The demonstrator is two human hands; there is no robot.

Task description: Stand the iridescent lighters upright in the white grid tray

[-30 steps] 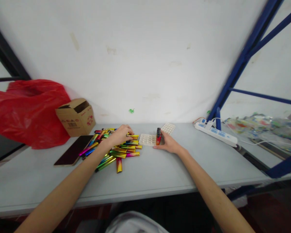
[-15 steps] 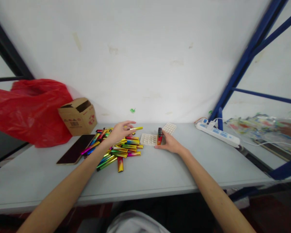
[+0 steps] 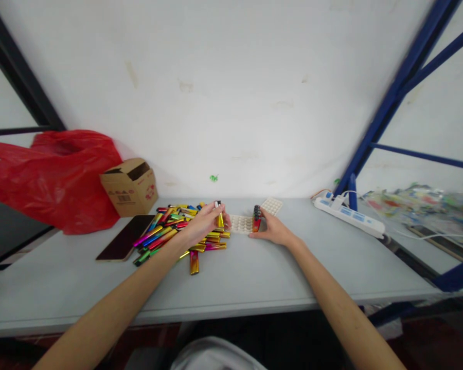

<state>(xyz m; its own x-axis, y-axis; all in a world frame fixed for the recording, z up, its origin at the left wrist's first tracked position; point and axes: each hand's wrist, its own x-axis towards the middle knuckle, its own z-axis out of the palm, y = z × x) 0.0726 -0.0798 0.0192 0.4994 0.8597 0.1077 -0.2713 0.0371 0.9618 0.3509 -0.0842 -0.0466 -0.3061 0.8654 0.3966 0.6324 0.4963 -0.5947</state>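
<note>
Several shiny coloured lighters [image 3: 160, 239] lie in a loose pile on the grey table, left of centre. My left hand [image 3: 207, 220] is over the right part of the pile, closed on a gold lighter [image 3: 220, 220] held upright. Right of it, my right hand [image 3: 270, 228] grips a row of upright red lighters [image 3: 256, 220] with black tops. These stand at the right end of a white dimpled tray [image 3: 239, 224]. A second dimpled tray [image 3: 272, 206] lies at an angle behind my right hand.
A dark flat device [image 3: 125, 239] lies left of the pile. Behind it are a cardboard box [image 3: 133, 190] and a red plastic bag [image 3: 73, 180]. A white power strip [image 3: 349, 216] sits at the right, by a blue frame [image 3: 386, 108]. Beyond it, part of another person's hand touches clear bags.
My left hand has moved right, towards the tray, and the lighter in it has turned from lying flat to upright. My right hand keeps its grip on the row.
</note>
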